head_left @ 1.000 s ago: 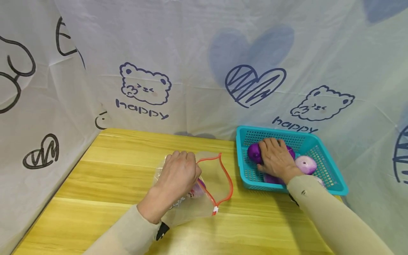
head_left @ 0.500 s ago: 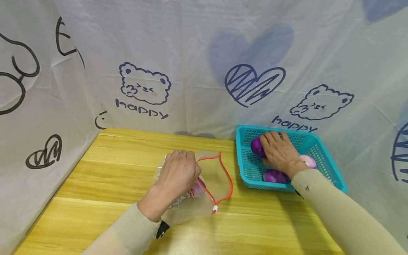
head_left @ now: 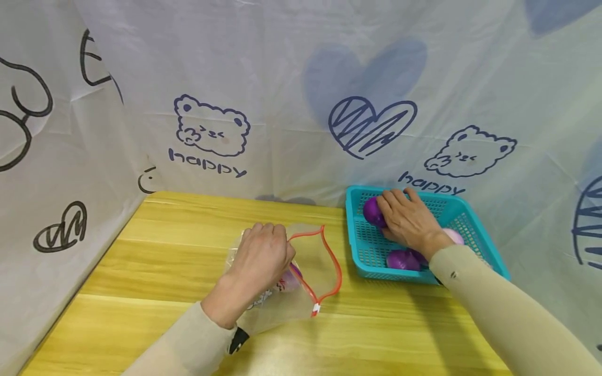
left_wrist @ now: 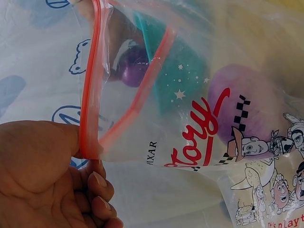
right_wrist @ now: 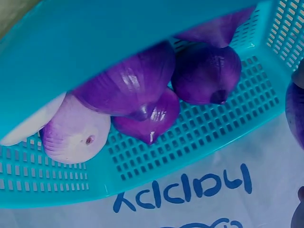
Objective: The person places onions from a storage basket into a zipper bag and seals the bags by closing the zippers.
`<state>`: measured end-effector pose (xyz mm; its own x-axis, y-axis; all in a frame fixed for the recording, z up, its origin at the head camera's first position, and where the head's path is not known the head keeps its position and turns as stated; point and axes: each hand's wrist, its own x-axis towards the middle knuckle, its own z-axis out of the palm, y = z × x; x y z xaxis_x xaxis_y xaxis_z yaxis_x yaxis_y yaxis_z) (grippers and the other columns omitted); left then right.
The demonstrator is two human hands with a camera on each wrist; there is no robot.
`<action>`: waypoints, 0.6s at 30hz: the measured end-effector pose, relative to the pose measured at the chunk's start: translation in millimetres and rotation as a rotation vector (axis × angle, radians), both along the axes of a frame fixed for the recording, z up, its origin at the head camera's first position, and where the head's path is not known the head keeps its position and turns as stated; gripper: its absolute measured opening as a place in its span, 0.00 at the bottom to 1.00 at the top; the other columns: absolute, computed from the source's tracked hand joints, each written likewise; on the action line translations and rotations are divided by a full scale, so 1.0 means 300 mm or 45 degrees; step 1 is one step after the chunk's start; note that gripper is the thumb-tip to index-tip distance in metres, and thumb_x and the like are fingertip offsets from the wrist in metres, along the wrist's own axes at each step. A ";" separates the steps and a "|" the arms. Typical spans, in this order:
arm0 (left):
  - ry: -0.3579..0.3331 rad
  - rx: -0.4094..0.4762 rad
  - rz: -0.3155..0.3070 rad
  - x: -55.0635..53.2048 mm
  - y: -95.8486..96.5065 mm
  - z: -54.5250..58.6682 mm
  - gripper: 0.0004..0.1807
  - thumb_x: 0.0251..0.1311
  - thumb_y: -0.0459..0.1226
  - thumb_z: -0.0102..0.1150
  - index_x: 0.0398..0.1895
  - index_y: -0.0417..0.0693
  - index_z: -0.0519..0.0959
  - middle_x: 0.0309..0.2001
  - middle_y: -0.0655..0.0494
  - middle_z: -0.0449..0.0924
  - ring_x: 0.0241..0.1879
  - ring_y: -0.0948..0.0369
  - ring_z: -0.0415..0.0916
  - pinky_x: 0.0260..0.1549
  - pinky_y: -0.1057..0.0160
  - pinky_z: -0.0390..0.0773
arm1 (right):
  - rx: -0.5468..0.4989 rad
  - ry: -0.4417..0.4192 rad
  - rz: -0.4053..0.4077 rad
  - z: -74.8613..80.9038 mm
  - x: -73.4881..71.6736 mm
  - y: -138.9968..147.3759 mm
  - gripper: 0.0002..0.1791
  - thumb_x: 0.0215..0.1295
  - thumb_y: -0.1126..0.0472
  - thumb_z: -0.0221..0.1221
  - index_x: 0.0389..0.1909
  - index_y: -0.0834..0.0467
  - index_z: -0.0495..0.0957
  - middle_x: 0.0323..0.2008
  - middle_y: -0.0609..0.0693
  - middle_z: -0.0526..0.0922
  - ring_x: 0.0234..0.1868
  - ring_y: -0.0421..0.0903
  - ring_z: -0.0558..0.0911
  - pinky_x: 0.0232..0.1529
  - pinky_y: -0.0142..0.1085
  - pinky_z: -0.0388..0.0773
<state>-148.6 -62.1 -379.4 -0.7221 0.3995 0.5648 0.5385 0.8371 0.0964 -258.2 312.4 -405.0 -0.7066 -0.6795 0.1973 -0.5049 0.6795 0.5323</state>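
My left hand (head_left: 263,256) pinches the corner of a clear zip bag (left_wrist: 142,142) with a red closure strip and cartoon print. The bag's mouth gapes toward the basket in the head view. Inside the bag, a pale purple onion (left_wrist: 242,90) shows through the plastic. Over the left half of a turquoise basket (head_left: 355,250), my right hand (head_left: 409,219) grips a dark purple onion (head_left: 373,211), which appears at the edge of the right wrist view. Several other onions lie in the basket, among them a purple one (head_left: 403,259) and a whitish one (right_wrist: 78,130).
The basket stands at the back right of the yellow wood-grain table (head_left: 188,219), close to the printed cloth (head_left: 282,94) behind. A second cloth wall (head_left: 56,156) borders the left side. The bag lies left of the basket.
My right hand has shifted slightly up toward the back of the basket with the dark onion, uncovering more of the onion at the front. My left hand and the bag stay put.
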 end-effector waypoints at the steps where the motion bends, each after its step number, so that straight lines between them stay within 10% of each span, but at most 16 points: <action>1: -0.005 -0.001 0.003 0.000 0.000 -0.001 0.18 0.57 0.29 0.58 0.17 0.49 0.60 0.20 0.60 0.50 0.21 0.58 0.53 0.23 0.62 0.56 | -0.006 0.006 0.008 0.001 0.002 -0.004 0.44 0.59 0.40 0.71 0.64 0.64 0.66 0.58 0.64 0.74 0.58 0.64 0.74 0.62 0.58 0.70; 18: 0.053 -0.005 0.008 -0.012 -0.007 0.001 0.21 0.56 0.29 0.58 0.17 0.51 0.56 0.20 0.60 0.48 0.20 0.58 0.51 0.23 0.63 0.52 | -0.210 0.221 0.218 0.044 0.013 -0.068 0.42 0.58 0.43 0.70 0.63 0.65 0.66 0.56 0.65 0.74 0.55 0.65 0.76 0.60 0.57 0.74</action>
<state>-152.3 -64.1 -379.1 -0.7005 0.3971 0.5930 0.5366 0.8409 0.0708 -254.4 292.0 -391.9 -0.5303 -0.7346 0.4232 -0.5307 0.6769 0.5101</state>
